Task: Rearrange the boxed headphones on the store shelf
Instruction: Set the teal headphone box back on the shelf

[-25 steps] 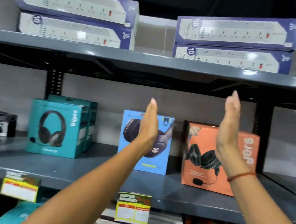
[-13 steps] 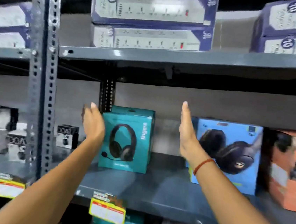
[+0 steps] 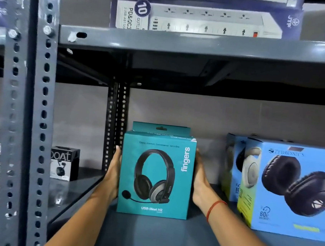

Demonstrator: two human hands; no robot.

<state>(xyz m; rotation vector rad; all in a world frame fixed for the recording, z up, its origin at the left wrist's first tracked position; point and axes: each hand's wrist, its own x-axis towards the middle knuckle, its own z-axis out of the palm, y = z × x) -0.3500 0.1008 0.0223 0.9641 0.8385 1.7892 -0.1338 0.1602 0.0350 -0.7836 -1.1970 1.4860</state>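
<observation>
A teal headset box (image 3: 156,175) stands upright on the grey shelf (image 3: 165,241), with a second teal box (image 3: 161,128) right behind it. My left hand (image 3: 113,174) presses flat against its left side and my right hand (image 3: 199,182) against its right side, so the box is gripped between both palms. To the right stand a blue headphone box (image 3: 291,188) and another blue box (image 3: 232,166) behind it.
A perforated grey upright post (image 3: 26,108) rises at the left. Beyond it, small black and white earbud boxes (image 3: 64,162) sit on the neighbouring shelf. Power-strip boxes (image 3: 206,20) lie on the shelf above, whose front edge (image 3: 186,45) hangs overhead.
The view has moved left and closer. Both hands went from raised and apart to closing on the sides of the teal box. The orange box is out of view.
</observation>
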